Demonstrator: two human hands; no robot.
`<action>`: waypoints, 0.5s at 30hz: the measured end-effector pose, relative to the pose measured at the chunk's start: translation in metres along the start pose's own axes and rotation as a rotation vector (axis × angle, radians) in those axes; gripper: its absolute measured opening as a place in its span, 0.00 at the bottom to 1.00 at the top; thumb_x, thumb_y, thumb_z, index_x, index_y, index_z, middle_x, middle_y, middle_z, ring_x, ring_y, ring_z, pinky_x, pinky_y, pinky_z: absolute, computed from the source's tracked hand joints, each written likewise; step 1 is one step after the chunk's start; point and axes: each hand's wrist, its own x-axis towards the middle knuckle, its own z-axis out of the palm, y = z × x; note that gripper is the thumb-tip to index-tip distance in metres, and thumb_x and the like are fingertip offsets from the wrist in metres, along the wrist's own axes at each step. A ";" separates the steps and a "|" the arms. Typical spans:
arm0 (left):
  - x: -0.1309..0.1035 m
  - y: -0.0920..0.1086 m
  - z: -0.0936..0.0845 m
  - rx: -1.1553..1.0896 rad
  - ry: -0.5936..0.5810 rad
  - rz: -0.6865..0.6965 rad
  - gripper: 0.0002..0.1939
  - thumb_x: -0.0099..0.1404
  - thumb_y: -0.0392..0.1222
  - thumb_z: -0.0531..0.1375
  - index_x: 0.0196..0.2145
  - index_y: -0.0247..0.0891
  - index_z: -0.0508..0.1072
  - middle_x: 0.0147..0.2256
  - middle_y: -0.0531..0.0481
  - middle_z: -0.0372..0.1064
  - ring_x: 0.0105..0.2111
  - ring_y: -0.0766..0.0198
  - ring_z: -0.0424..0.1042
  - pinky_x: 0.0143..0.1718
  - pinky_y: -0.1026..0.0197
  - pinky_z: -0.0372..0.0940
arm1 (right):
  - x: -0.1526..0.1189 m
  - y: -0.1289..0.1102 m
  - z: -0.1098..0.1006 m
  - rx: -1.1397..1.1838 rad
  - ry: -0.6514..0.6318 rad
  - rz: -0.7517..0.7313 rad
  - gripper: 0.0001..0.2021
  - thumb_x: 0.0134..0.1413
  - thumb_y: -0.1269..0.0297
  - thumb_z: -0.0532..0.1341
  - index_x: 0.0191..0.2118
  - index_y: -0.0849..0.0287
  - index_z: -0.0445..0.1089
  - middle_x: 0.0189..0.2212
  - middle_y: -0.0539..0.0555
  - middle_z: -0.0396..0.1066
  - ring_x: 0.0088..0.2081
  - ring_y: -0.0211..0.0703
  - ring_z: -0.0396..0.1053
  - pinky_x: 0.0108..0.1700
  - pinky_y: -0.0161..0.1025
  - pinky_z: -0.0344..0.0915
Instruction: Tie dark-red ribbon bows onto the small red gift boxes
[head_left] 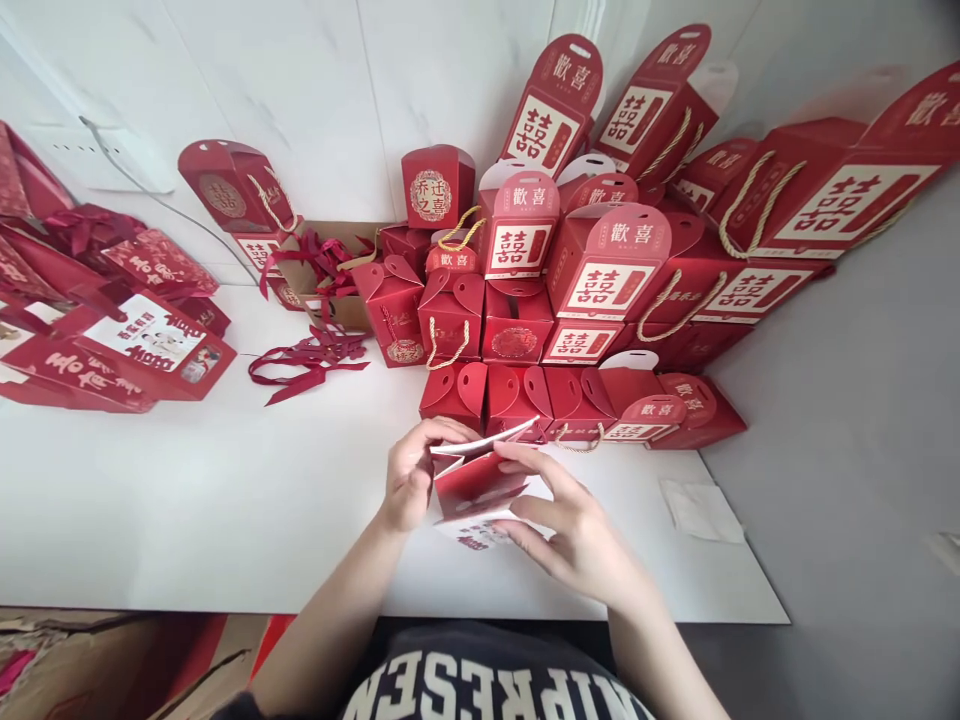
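Left hand (pixel 411 478): gripping the left side of a red paper gift box (pixel 474 488), fingers curling behind it and thumb pressing the near face.
Right hand (pixel 581 522): spreading its fingers, the tips touching the box's upper edge and its white printed panel.
Gift box in hand: tilting above the white tabletop (pixel 247 500), at lower centre of the frame; its top is gaping and showing pale inner edges.
Front row of red boxes (pixel 519 402): standing just beyond the hands.
Stacked double-happiness boxes (pixel 607 285): filling the upper right, several displaying rope handles.
Loose dark red ribbons (pixel 304 368): lying left of centre.
Open cardboard box (pixel 346 312): holding more ribbons, just behind the loose ones.
Red gift bags (pixel 161 345): piling up at the left edge, the nearest showing a printed white panel.
Thin white sheet (pixel 703 510): lying flat at right, near the grey wall (pixel 847 450).
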 end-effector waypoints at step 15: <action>0.000 -0.015 -0.019 0.035 -0.190 -0.111 0.12 0.66 0.49 0.59 0.35 0.38 0.77 0.51 0.37 0.74 0.49 0.47 0.75 0.47 0.48 0.70 | 0.005 0.041 0.002 0.379 0.184 0.090 0.09 0.58 0.60 0.65 0.28 0.55 0.76 0.57 0.57 0.68 0.59 0.56 0.65 0.61 0.58 0.62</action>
